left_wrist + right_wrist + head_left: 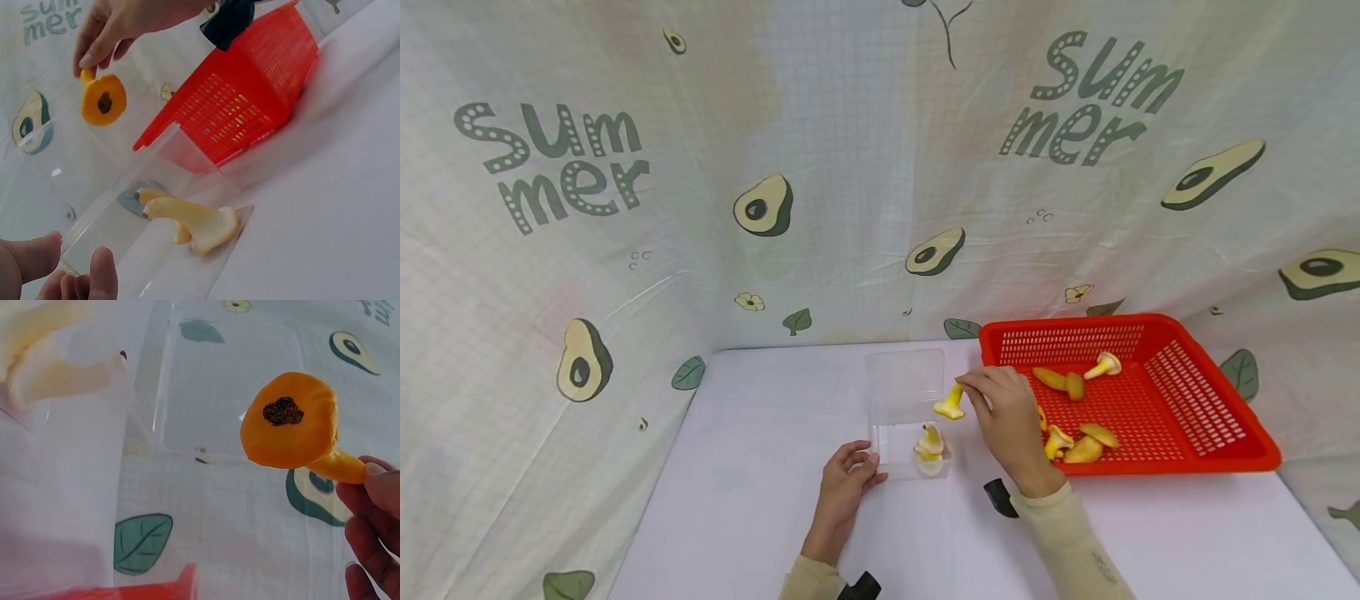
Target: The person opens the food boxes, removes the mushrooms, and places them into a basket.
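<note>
My right hand (1011,425) pinches a yellow mushroom (951,404) by its stem, cap down, above the right side of a clear plastic box (891,450). The right wrist view shows the cap (294,425) with a dark patch in its middle. Pale yellow mushrooms (203,225) lie in the right part of the box. At the box's left side, my left hand (842,492) grips the wall between thumb and fingers. Its thumb (37,256) and fingertips show at the box edge in the left wrist view.
On the right stands a red perforated basket (1217,400), holding several mushrooms, among them a pale one (1103,365) and brownish ones (1060,382). The box's clear lid (906,373) stands open at the back. A patterned curtain (850,167) hangs behind the white table (737,483).
</note>
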`<action>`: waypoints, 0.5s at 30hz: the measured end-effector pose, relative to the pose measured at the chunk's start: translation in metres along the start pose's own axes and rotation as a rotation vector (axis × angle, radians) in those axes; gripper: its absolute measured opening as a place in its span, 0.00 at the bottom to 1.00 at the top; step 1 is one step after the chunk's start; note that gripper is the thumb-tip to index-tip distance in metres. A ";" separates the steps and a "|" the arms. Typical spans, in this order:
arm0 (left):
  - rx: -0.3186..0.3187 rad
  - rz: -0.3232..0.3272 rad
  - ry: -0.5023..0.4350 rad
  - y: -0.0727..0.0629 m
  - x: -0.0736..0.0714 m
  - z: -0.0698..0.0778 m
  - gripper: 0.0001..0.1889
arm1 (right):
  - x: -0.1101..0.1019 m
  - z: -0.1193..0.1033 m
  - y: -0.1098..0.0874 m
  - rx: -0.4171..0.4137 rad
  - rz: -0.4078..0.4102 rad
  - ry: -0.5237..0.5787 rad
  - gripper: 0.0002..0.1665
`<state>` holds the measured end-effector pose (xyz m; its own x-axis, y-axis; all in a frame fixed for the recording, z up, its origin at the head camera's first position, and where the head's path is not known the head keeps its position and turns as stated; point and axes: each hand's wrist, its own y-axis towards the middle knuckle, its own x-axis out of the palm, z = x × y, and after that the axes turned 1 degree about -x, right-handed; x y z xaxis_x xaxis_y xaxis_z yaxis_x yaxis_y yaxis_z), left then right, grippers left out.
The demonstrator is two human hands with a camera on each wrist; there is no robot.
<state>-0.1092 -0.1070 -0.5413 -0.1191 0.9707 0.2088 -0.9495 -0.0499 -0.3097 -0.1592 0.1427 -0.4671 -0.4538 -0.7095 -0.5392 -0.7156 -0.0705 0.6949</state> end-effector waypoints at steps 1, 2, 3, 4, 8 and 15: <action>-0.003 0.001 0.004 0.000 0.000 0.000 0.21 | -0.004 0.002 0.000 0.010 0.006 -0.002 0.10; -0.004 0.002 0.006 0.000 0.000 0.000 0.21 | -0.008 0.004 0.000 0.018 0.013 -0.003 0.11; -0.005 0.003 0.006 0.000 0.000 0.000 0.21 | -0.011 0.006 0.001 0.024 0.020 -0.004 0.11; -0.006 0.003 0.005 0.000 -0.001 0.000 0.21 | -0.015 0.009 0.001 0.028 0.026 -0.005 0.11; -0.003 0.003 0.008 0.001 -0.001 0.000 0.21 | -0.028 0.020 0.001 0.029 0.055 -0.021 0.12; -0.006 0.006 0.011 0.002 0.000 -0.001 0.21 | -0.047 0.037 -0.001 0.046 0.085 -0.071 0.13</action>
<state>-0.1104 -0.1073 -0.5432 -0.1220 0.9728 0.1970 -0.9470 -0.0547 -0.3166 -0.1564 0.2025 -0.4601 -0.5492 -0.6596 -0.5131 -0.6959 0.0211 0.7178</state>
